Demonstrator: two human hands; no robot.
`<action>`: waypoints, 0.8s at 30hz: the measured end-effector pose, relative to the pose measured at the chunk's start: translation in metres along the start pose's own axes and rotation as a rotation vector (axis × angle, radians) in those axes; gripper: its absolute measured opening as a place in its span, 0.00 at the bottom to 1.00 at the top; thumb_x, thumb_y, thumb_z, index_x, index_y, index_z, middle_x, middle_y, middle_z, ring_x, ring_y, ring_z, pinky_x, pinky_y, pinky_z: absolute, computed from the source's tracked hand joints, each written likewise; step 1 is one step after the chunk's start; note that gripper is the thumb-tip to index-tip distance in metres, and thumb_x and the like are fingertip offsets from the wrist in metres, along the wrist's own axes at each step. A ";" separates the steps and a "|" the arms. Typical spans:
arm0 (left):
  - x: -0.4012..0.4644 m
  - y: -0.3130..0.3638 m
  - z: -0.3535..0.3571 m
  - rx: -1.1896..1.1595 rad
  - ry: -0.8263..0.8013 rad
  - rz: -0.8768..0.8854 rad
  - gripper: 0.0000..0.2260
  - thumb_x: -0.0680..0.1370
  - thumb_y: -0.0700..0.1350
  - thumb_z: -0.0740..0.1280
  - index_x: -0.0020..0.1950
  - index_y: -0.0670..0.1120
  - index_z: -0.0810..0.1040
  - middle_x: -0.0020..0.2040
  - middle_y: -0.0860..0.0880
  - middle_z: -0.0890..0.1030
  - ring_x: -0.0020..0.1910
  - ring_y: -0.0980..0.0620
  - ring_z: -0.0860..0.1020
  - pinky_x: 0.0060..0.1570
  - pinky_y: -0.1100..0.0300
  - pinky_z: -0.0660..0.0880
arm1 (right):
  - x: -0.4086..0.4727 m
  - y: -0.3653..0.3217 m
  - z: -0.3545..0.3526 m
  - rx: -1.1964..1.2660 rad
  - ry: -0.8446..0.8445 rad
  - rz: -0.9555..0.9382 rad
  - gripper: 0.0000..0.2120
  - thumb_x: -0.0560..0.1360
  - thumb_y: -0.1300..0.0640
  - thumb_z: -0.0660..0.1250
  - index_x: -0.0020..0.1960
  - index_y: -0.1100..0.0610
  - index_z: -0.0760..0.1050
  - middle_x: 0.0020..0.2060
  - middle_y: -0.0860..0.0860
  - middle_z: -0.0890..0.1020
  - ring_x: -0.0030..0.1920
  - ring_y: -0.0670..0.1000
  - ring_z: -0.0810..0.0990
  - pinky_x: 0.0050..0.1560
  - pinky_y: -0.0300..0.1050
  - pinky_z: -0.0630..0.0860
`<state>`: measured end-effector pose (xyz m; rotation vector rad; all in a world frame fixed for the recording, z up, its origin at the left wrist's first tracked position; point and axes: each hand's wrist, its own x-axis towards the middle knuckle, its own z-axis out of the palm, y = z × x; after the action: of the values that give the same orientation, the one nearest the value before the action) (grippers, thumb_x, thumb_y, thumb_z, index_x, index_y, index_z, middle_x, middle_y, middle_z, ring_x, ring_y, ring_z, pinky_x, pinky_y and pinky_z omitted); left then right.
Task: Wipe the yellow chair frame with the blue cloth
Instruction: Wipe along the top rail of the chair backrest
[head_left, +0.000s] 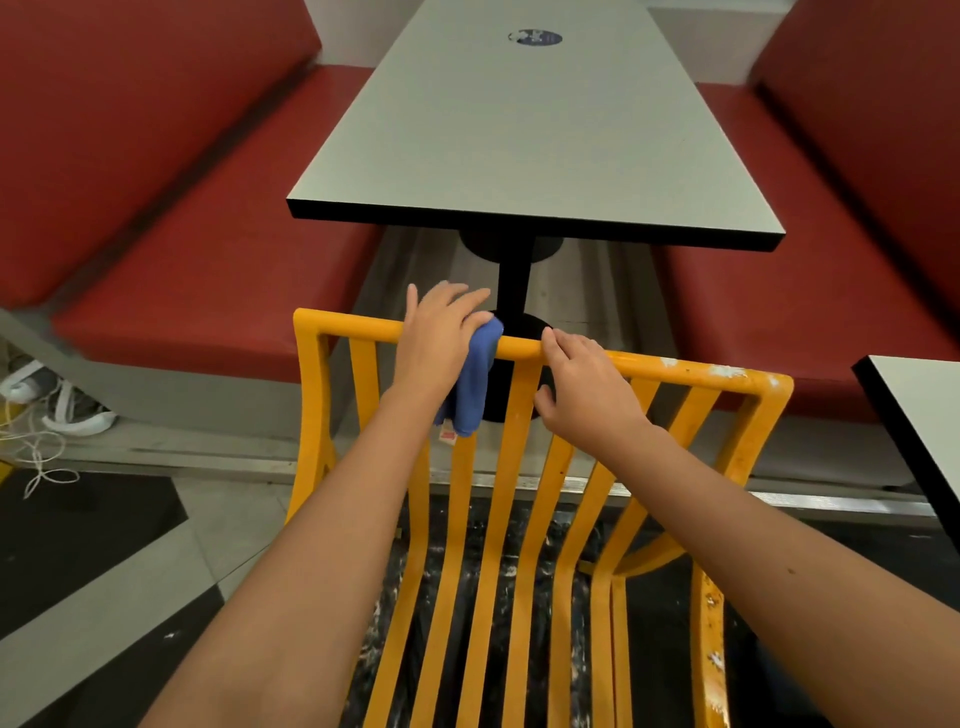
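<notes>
**Blue cloth on the top rail of the yellow chair**

My left hand (441, 332) lies over the folded blue microfibre cloth (475, 379) and presses it onto the top rail of the yellow slatted metal chair frame (519, 457), a little left of the rail's middle. My fingers there reach straight over the far side of the rail; the cloth bunches under my palm and its loose end hangs down on the near side between two slats, a small white and red label showing at its bottom edge.

My right hand (587, 389) grips the same rail just right of the cloth, fingers curled over the top and thumb tucked beneath on the near side. The two hands sit near each other but apart.

The right end of the rail and the right upright show chipped, whitish patches in the yellow paint.

Beyond the chair stands a grey rectangular table with a black edge (519, 135) on a black pedestal. Red padded benches (197, 270) run along its left and right. At the far left, white cables (36, 441) lie tangled on the floor.
</notes>
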<state>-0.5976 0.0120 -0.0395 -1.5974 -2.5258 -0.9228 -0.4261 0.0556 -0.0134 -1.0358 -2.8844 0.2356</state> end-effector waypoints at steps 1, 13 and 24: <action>-0.009 -0.006 -0.001 0.019 0.018 0.021 0.15 0.80 0.44 0.58 0.65 0.46 0.74 0.66 0.43 0.73 0.71 0.45 0.63 0.72 0.48 0.43 | 0.000 0.000 0.000 0.002 0.000 0.002 0.29 0.79 0.54 0.58 0.75 0.60 0.51 0.73 0.55 0.62 0.73 0.54 0.58 0.72 0.47 0.55; -0.003 0.016 0.006 0.385 -0.190 0.197 0.14 0.82 0.46 0.53 0.62 0.49 0.74 0.57 0.48 0.78 0.56 0.46 0.73 0.72 0.46 0.45 | 0.001 0.006 0.002 0.042 0.009 -0.010 0.29 0.78 0.55 0.59 0.75 0.60 0.53 0.73 0.55 0.62 0.73 0.53 0.58 0.72 0.45 0.56; -0.006 -0.010 -0.013 0.262 -0.185 0.077 0.14 0.82 0.45 0.52 0.60 0.49 0.75 0.55 0.48 0.78 0.56 0.46 0.72 0.72 0.47 0.48 | -0.003 0.010 0.001 0.056 -0.011 -0.001 0.29 0.79 0.55 0.58 0.75 0.60 0.51 0.74 0.56 0.59 0.74 0.55 0.55 0.74 0.49 0.54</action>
<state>-0.6064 -0.0018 -0.0352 -1.7510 -2.5471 -0.4316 -0.4174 0.0608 -0.0160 -1.0263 -2.8703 0.3216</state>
